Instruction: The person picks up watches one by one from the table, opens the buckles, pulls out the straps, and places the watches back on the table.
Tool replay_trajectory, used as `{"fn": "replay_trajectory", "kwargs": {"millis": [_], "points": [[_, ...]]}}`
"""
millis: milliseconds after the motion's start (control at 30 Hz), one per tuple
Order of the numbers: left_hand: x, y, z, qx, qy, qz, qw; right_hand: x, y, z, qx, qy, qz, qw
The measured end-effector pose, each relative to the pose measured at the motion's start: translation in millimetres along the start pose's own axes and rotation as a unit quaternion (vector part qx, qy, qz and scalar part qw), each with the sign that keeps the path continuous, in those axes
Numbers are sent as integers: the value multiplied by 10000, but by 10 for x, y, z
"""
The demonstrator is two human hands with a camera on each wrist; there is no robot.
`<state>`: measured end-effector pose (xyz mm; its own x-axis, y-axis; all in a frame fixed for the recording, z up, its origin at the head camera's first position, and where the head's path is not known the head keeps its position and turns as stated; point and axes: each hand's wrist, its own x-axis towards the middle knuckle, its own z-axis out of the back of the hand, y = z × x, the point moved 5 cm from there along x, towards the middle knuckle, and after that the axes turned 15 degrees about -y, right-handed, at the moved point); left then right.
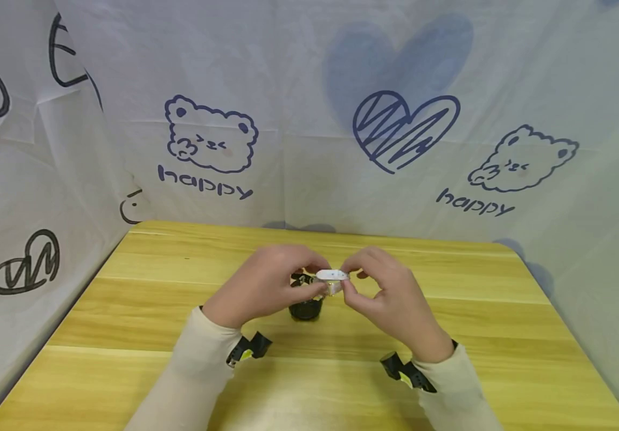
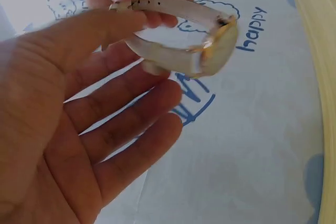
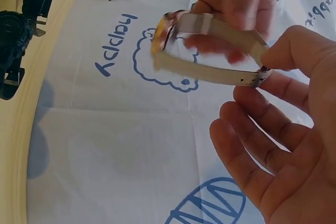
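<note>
A wristwatch [image 1: 332,275] with a pale strap and a gold-coloured case is held up between both hands over the table. My left hand [image 1: 266,284] pinches the strap between thumb and index finger. In the left wrist view its other fingers are spread loosely below the strap [image 2: 170,6]. My right hand [image 1: 387,293] pinches the strap by the buckle [image 3: 260,77], its remaining fingers bent beside it. The strap forms a closed loop, and the case [image 3: 165,32] points away from the right hand.
On the wooden table [image 1: 449,311], a black watch [image 1: 305,308] stands just beyond the left hand, partly hidden by it. The right wrist view shows two black watches [image 3: 10,45] there. A white printed cloth [image 1: 309,179] hangs behind the table and along its left side.
</note>
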<state>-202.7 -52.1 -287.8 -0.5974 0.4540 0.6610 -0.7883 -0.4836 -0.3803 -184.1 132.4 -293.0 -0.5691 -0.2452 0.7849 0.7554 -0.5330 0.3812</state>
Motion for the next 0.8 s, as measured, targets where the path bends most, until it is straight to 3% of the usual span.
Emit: {"fn": "replay_trajectory", "kwargs": {"millis": [367,800], "points": [[24,-80,-8,-42,-629,-499,9968,-7,25,-56,18,184,-8,9998],[12,-55,-22,-366,-550,-314,9973,-28,35,-63,411,166,-168,9989]]}}
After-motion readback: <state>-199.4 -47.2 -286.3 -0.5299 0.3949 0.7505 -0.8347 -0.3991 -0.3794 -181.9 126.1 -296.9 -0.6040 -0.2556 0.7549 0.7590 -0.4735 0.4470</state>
